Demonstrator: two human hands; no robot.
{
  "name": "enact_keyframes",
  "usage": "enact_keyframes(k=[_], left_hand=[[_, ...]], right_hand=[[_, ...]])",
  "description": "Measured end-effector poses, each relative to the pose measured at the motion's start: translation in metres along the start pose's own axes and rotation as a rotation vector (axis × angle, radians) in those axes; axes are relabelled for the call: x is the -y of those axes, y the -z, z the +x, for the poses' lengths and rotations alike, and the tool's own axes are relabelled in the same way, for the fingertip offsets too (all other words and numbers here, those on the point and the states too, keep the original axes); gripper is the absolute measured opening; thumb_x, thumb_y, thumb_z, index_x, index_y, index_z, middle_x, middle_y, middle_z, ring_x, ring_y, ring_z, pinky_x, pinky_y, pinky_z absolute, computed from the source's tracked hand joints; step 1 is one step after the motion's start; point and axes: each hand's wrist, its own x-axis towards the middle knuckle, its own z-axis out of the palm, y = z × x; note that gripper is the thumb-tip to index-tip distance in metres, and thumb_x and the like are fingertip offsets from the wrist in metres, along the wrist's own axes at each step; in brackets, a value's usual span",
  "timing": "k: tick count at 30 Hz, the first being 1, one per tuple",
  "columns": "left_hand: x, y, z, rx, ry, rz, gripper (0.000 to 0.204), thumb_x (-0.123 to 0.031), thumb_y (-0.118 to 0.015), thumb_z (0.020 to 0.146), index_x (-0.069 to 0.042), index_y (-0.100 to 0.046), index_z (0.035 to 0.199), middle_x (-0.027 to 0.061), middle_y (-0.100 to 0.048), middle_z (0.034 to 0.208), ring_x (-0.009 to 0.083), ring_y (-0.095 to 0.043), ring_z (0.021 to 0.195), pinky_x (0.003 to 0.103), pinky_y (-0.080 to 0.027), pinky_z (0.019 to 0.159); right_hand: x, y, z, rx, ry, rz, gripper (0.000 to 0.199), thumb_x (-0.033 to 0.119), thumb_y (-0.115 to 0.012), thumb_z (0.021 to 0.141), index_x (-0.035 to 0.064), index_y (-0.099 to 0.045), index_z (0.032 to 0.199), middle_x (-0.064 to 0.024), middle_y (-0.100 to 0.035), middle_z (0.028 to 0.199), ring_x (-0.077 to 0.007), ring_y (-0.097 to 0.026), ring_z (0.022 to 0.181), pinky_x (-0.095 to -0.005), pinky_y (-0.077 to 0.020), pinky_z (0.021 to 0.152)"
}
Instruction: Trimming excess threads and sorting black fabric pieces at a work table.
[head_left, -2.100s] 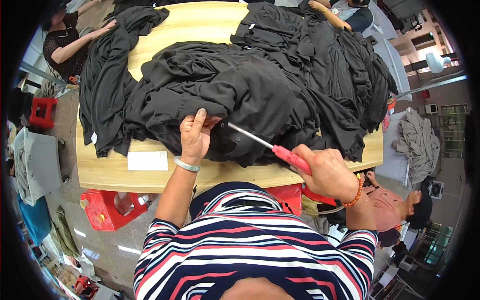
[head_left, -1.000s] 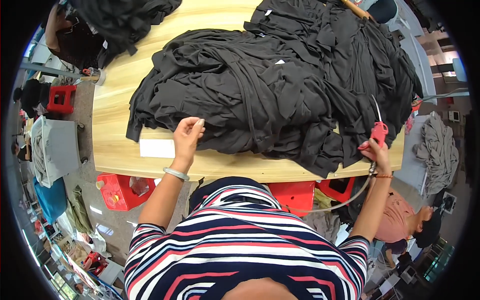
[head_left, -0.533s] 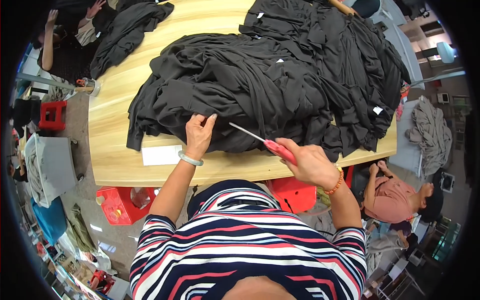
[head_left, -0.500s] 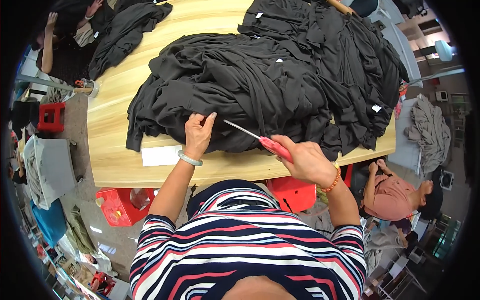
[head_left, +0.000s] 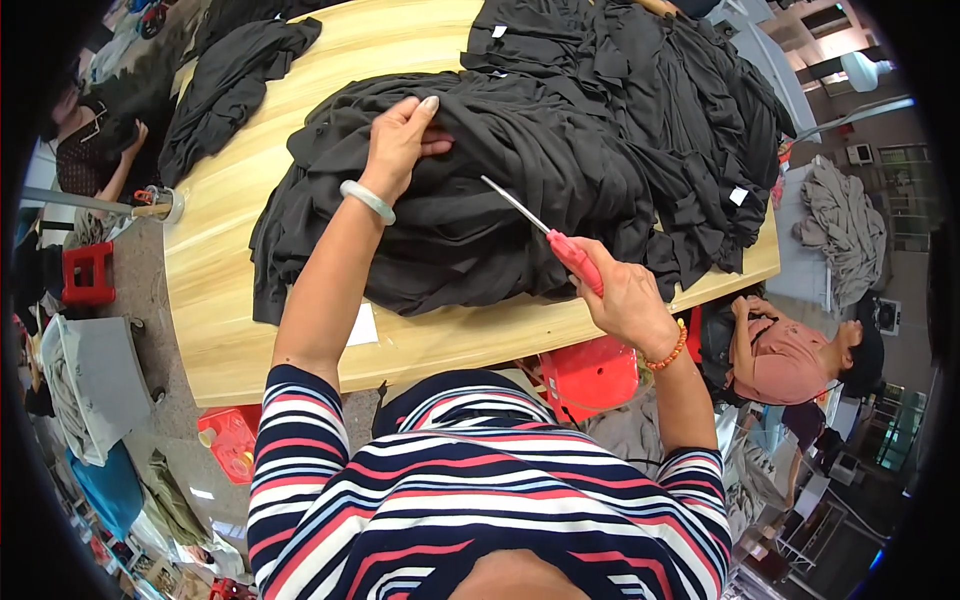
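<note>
A big heap of black garments [head_left: 560,150] covers most of a light wooden table [head_left: 230,290]. My left hand [head_left: 402,140] reaches far onto the heap and pinches a fold of black cloth near its top. On that wrist sits a pale bangle. My right hand [head_left: 627,300] is closed around the red handle of a pair of scissors [head_left: 545,235]. The thin metal blades point up and left over the cloth, toward my left hand. A beaded bracelet circles my right wrist.
A white paper slip [head_left: 362,325] lies on the table's near edge. Another dark garment [head_left: 225,85] lies at the far left. Red stools [head_left: 590,375] stand under the table. One person [head_left: 790,350] sits at the right, another [head_left: 95,150] at the far left.
My left hand has moved from the heap's near edge up onto its top and gripped cloth. The scissors stay in my right hand, blades still aimed at the cloth.
</note>
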Motion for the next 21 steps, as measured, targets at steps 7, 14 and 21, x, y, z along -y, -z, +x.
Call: enact_keyframes(k=[7, 14, 21], left_hand=[[0.029, 0.024, -0.073, 0.167, -0.453, 1.163, 0.044, -0.022, -0.075, 0.074, 0.005, -0.06, 0.106, 0.0175, -0.063, 0.082, 0.037, -0.06, 0.086, 0.045, -0.048, 0.077], [0.032, 0.031, -0.06, 0.313, -0.372, 1.1, 0.025, -0.01, -0.065, 0.081, 0.005, -0.063, 0.101, 0.0166, -0.064, 0.083, 0.0316, -0.062, 0.08, 0.041, -0.049, 0.076], [0.036, 0.054, -0.049, 0.321, 0.167, -0.121, 0.016, -0.009, -0.057, 0.095, -0.002, -0.063, 0.107, 0.0035, -0.066, 0.102, 0.0085, -0.061, 0.089, 0.021, -0.048, 0.081]], right_hand=[[-0.004, -0.021, -0.012, -0.027, -0.091, 0.058, 0.034, 0.013, -0.06, 0.087, 0.0091, -0.051, 0.12, -0.0199, -0.064, 0.074, -0.0385, -0.065, 0.072, -0.0483, -0.0499, 0.064], [0.023, -0.022, -0.018, 0.063, -0.088, 0.032, 0.036, 0.011, -0.059, 0.085, 0.0107, -0.05, 0.12, -0.0194, -0.064, 0.074, -0.0392, -0.064, 0.072, -0.0476, -0.0491, 0.065], [0.048, -0.014, -0.028, 0.044, -0.103, 0.045, 0.036, 0.016, -0.058, 0.087, 0.0089, -0.05, 0.121, -0.0203, -0.063, 0.072, -0.0388, -0.064, 0.07, -0.0477, -0.0488, 0.065]])
